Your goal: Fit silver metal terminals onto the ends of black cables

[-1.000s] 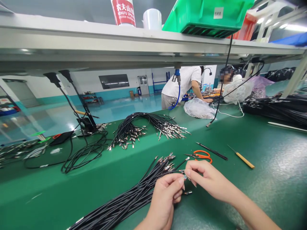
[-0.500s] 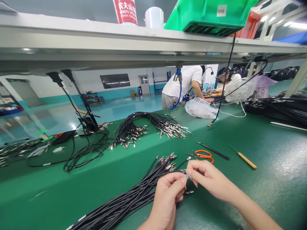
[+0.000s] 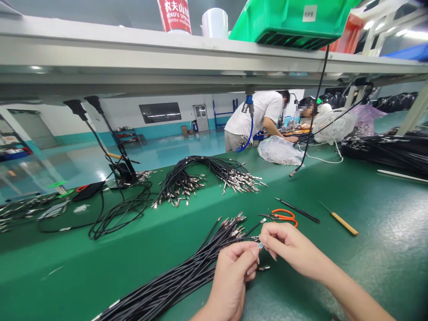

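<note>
connector (image 3: 260, 245): shiny metal | cable bundle (image 3: 174, 278): smooth plastic | awl handle (image 3: 345, 224): wood | tabletop (image 3: 384, 263): smooth, glossy

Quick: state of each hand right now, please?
Left hand: closed, thumb and forefinger pinching a small silvery metal connector.
Right hand: closed in a pinch at the same connector; whether its grip holds anything cannot be told.

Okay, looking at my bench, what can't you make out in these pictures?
Head view, small metal piece: partly covered by the left hand and right hand; detail too small.
Head view, black cable bundle: near ends cut off by the bottom edge.
Head view, green bin: any contents hidden by its walls.
</note>
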`<state>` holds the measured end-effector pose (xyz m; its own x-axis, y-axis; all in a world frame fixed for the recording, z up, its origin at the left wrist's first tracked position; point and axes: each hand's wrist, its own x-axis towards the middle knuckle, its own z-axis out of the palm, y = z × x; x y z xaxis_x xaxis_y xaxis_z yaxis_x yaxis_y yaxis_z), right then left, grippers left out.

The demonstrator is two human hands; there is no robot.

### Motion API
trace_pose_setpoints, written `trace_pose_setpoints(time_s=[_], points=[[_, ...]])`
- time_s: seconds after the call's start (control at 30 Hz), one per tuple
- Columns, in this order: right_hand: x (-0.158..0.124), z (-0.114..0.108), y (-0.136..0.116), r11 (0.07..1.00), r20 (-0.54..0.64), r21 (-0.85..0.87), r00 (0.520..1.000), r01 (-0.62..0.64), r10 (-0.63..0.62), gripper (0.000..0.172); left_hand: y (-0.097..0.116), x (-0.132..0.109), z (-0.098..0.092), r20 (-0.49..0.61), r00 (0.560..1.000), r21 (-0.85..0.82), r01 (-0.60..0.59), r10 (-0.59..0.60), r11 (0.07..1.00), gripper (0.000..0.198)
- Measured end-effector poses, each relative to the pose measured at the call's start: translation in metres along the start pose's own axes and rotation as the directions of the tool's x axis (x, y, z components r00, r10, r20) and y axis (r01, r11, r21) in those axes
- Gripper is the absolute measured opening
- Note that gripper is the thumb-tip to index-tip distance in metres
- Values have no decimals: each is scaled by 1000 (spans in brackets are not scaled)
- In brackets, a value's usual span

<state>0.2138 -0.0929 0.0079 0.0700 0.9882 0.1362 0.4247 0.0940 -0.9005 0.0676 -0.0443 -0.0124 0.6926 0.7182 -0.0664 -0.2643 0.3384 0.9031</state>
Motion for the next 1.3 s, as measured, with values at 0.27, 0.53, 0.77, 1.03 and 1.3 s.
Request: trace_pose_setpoints(time_s=[0.27, 0.53, 0.77, 1.03, 1.3], points=[[0, -1, -3, 1000, -5, -6, 1000, 14, -14, 28, -5, 2, -6, 32, 999, -2, -16, 16, 1000, 21], [0, -6, -2, 999, 29, 41, 999, 27, -28, 32, -2, 2, -6, 46, 999, -11, -19, 20, 1000, 21], [-1, 0, 17, 939, 204, -340, 970, -55, 130, 7, 30, 13, -13, -5, 995, -105, -104, 104, 989, 18], [-2, -6, 4, 981, 186, -194, 980, -32, 69, 13, 35, 16, -15, 64, 994, 421, -110, 91, 901, 24], [3, -8, 10, 973, 154, 159, 978, -167, 143, 17, 26, 14, -16, 122, 990, 656, -130, 65, 743, 17]])
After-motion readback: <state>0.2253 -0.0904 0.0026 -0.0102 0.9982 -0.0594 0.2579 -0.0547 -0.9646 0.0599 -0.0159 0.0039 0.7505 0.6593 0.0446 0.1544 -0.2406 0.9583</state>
